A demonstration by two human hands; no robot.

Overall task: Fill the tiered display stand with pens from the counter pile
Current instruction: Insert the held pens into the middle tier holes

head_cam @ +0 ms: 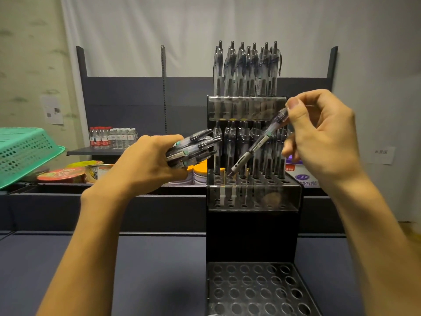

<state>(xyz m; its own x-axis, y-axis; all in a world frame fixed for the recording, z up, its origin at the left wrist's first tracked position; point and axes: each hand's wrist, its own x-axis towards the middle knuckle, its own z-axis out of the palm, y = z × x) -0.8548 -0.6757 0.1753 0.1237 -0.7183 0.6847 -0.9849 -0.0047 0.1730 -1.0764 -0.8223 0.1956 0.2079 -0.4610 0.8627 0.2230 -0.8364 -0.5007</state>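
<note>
A black tiered display stand (251,233) with clear fronts rises right of centre. Its top tier (247,106) holds several upright pens, and so does the middle tier (252,195). The bottom tier (257,288) shows rows of round holes with nothing in them. My right hand (323,142) pinches a single pen (257,144) by its top end; the pen is tilted, its tip at a front-left hole of the middle tier. My left hand (145,165) grips a bundle of pens (193,149) just left of the stand.
A green plastic basket (25,151) sits at the far left. Behind are instant-noodle bowls (61,174), orange-lidded tubs (198,173), water bottles (114,137) on a dark shelf, and a purple box (303,174) right of the stand. The dark counter (148,270) lies below.
</note>
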